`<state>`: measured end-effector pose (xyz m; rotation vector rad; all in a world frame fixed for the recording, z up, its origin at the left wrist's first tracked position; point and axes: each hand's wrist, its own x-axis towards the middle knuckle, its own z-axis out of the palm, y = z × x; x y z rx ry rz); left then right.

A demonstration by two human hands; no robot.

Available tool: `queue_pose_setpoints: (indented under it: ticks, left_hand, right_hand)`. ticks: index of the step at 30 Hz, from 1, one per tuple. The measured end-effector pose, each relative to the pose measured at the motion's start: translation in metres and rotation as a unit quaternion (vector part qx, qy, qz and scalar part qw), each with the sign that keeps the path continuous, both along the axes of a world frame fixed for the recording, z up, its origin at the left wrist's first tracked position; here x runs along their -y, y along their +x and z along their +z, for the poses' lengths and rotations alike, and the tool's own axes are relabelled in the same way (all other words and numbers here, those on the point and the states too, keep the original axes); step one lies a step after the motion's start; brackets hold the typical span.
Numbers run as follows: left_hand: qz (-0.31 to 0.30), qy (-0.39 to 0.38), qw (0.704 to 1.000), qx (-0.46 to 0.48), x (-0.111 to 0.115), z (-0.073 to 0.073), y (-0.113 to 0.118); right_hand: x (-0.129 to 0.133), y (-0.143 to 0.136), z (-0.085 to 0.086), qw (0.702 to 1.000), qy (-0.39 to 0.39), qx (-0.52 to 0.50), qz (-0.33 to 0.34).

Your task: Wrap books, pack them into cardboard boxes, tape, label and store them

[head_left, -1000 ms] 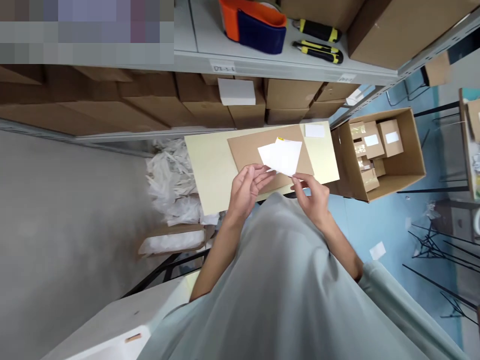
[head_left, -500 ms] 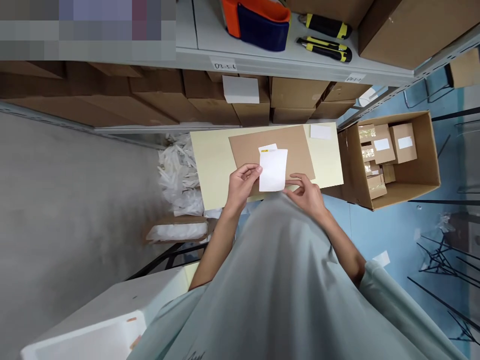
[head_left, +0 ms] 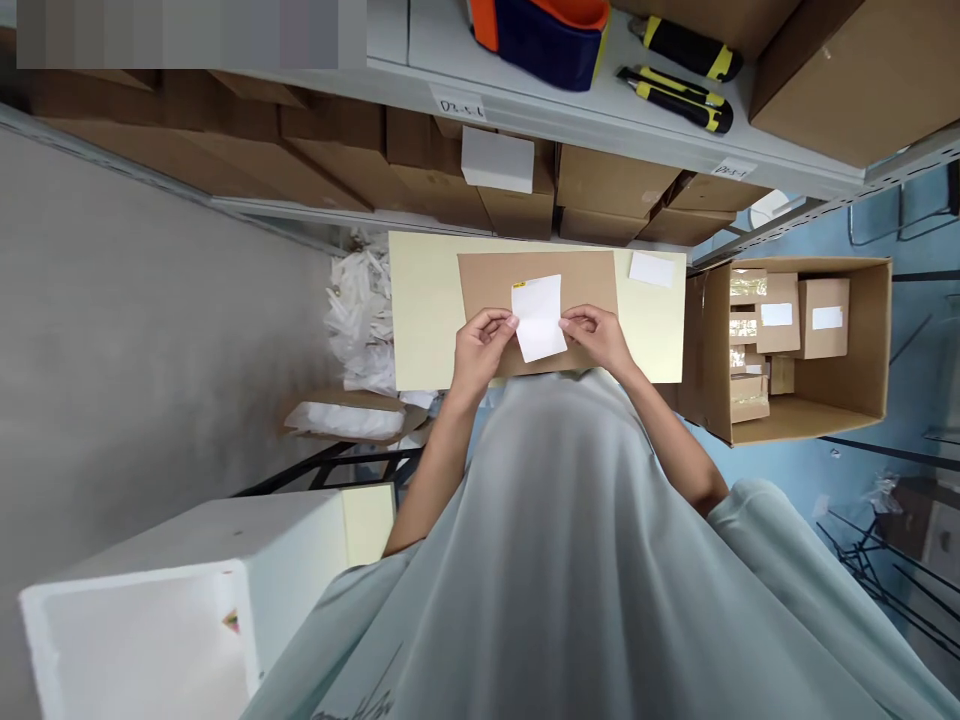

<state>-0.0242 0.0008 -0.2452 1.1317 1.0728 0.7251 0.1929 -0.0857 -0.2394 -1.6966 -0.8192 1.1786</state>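
A small white paper (head_left: 539, 322) with a yellow mark at its top left corner is over a brown cardboard sheet (head_left: 585, 275). My left hand (head_left: 484, 345) pinches the paper's left edge between thumb and fingers. On the opposite side, my right hand (head_left: 598, 335) pinches the right edge in the same way. The cardboard sheet lies on a pale yellow board (head_left: 427, 310). Another white slip (head_left: 651, 269) rests at the board's upper right.
An open carton (head_left: 832, 425) with several small boxes stands at the right. Beyond the board, a metal shelf (head_left: 540, 110) holds cartons, cutters (head_left: 686, 98) and a blue-orange holder (head_left: 551, 45). White foam box (head_left: 247, 560) at lower left; plastic scraps (head_left: 364, 320) left of the board.
My right hand has moved from the paper's lower right corner up to its right edge and closed on it. The paper is tilted differently, and the cardboard sheet lies straighter in view.
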Motion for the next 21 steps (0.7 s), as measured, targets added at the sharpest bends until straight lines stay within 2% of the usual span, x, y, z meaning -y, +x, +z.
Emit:
queue_pose_setpoints:
  ticks: [4,8,11,16,21]
  left_hand:
    - [0.006,0.023,0.999,-0.026,-0.005,-0.015,0.011]
    - [0.033,0.076,0.992,-0.1,-0.014,-0.039,0.022]
    - [0.042,0.072,0.989,-0.122,-0.021,-0.056,0.026]
    - [0.047,0.052,0.987,-0.148,-0.019,-0.078,0.026]
    - [0.085,0.079,0.979,-0.17,-0.008,-0.09,0.03]
  right_hand:
    - [-0.011,0.009,-0.017,0.997,0.003,0.06,0.04]
    - [-0.027,0.017,-0.035,0.99,0.009,0.127,0.058]
    - [-0.034,0.017,-0.048,0.986,-0.006,0.154,0.07]
    - [-0.031,0.009,-0.062,0.981,-0.051,0.171,0.072]
    - [-0.023,0.003,-0.072,0.976,-0.03,0.206,0.063]
